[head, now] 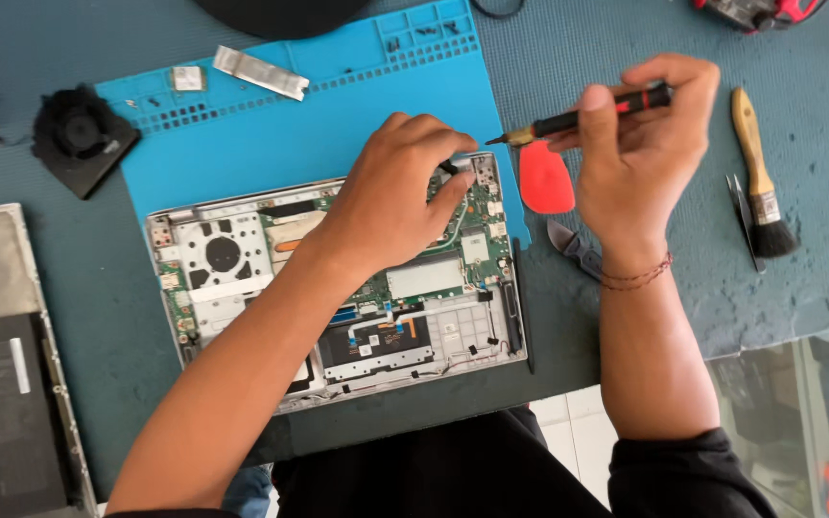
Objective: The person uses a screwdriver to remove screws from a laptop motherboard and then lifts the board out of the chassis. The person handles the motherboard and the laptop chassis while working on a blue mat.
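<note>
looking down at the opened laptop (338, 288) on the blue mat (271, 134), i see my left hand (390, 192) resting on the board, fingers curled down near its upper right corner and seeming to pinch or press a small dark part there; i cannot tell exactly what is under the fingertips. my right hand (640, 153) is off the laptop, just to its right, wrapped around a black and red screwdriver (587, 115) held nearly level, tip pointing left toward the left fingers but not touching the board. as i judge it, the teardown is well along: the bottom cover (7, 364) lies apart at the left edge, a black fan (83, 134) sits loose on the table beyond the mat's left corner, and the fan bay in the chassis looks vacant. a silver strip (261, 72) and a small square card (187, 79) lie at the top of the mat, with a few tiny screws in its trays. the mainboard, the heat pipe and the touchpad cables look still in place, so i reckon that much is left. a red pick (544, 180) lies just beside the laptop's right corner, pliers (576, 251) partly under my wrist, and a brush (760, 173) well to the right.
</note>
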